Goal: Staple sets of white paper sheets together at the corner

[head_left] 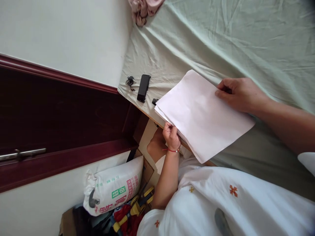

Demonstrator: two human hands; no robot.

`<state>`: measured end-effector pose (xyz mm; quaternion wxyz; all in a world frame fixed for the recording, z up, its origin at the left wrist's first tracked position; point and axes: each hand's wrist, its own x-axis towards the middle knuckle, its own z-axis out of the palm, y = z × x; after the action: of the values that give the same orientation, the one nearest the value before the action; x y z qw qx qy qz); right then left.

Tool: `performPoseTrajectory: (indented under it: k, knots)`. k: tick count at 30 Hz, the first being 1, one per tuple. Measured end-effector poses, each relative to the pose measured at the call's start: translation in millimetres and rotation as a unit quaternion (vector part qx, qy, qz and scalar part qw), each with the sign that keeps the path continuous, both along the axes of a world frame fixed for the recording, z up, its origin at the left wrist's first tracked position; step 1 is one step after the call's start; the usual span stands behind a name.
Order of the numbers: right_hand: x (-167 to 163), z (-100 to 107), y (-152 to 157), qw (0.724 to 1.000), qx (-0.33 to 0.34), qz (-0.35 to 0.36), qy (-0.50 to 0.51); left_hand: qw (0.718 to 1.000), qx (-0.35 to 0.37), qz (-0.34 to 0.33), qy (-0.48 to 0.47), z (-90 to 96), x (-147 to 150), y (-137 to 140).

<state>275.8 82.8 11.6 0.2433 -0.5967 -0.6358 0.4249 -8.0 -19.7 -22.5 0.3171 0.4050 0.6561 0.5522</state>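
A small stack of white paper sheets (204,114) is held over the edge of the bed, tilted across my view. My left hand (172,136), with a red bracelet at the wrist, pinches the stack's near left edge. At the opposite edge my right hand (237,93) grips the paper between thumb and fingers. Along the left side the sheets fan slightly apart. Just past the paper's left corner, a small dark object (155,101) is partly covered, so its kind does not show.
On the pale green bedsheet (246,39) lie a black phone-like object (143,88) and keys (130,82). Pink cloth (145,9) is at the far corner. Below left, a white printed sack (115,186) rests beside yellow-and-black items (137,206). A dark red door (61,111) stands left.
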Motion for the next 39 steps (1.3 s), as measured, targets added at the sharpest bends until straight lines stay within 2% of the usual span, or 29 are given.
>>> performPoseTrajectory:
  k: [7,11,14,22,29,35,39]
  knots:
    - [-0.8,2.4,-0.5,1.000,-0.008,0.003,0.016,0.997,0.004,-0.004,-0.074,6.4,6.9,1.1]
    - [-1.1,-0.3,-0.3,0.999,-0.004,0.014,0.034,0.992,0.017,0.026,-0.119,5.6,8.5,2.1]
    - [-0.1,-3.4,-0.1,0.999,0.002,0.026,0.044,0.994,0.018,0.038,-0.097,3.0,6.9,1.6]
    - [-0.3,-3.4,0.3,0.998,0.001,0.031,0.045,0.999,-0.009,0.011,0.032,-1.6,0.4,0.5]
    - [-0.5,-2.7,-0.3,0.999,-0.002,0.030,0.036,1.000,-0.026,0.002,-0.005,-1.7,-0.2,-0.3]
    - [-2.6,-3.4,-1.1,0.998,-0.010,-0.004,0.062,0.998,-0.049,0.035,0.021,-3.4,-0.9,-0.4]
    - [-3.1,-3.2,0.3,0.999,-0.015,-0.013,0.033,0.999,-0.043,0.027,0.014,-2.9,0.3,-2.5]
